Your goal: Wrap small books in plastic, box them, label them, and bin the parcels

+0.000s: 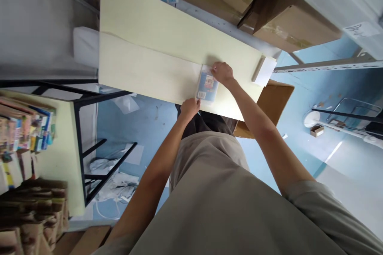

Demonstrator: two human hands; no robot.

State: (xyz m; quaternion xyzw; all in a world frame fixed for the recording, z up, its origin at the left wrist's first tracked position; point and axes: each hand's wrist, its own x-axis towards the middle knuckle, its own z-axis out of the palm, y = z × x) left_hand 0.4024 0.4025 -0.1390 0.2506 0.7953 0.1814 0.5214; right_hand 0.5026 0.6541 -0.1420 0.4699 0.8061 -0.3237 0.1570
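Observation:
A blue book (pixel 208 84) with a barcode and a small picture on its cover lies flat on the pale yellow table (pixel 179 36), in what looks like clear plastic. My left hand (pixel 190 108) pinches at its near left corner, by the table's front edge. At the far right corner, the curled fingers of my right hand (pixel 223 72) grip the plastic edge. A long whitish sheet (pixel 143 63) stretches over the near half of the table, left of the book.
At the table's right end sits a white block-shaped stack (pixel 264 69). Cardboard boxes (pixel 296 28) line the back. An open carton (pixel 275 99) stands below on the right. To my left, a black-framed table (pixel 68 147) carries several books (pixel 30 127) and brown paper bundles (pixel 36 211).

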